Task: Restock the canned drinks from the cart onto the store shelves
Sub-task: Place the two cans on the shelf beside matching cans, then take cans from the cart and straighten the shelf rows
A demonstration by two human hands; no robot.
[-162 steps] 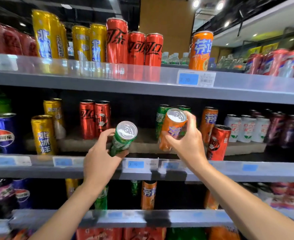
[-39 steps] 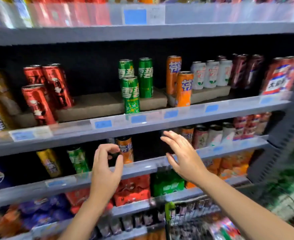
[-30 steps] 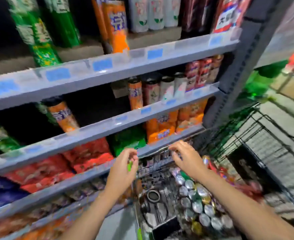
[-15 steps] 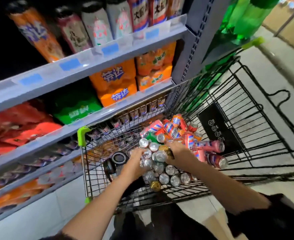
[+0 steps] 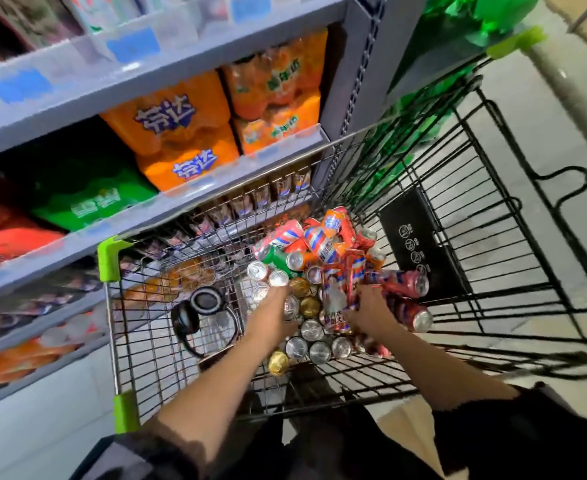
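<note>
**Both hands down in the cart of cans**

On the left we see the store shelves, with green multipacks and orange multipacks on the lower levels. Just right of them stands the wire cart, and black headphones lie on its left floor. Our left hand reaches among the upright cans with silver and gold tops; we cannot tell if its fingers grip one. Our right hand is curled around a tall red and white can, tilted above the pile. More red cans lie on their sides further right.
</note>
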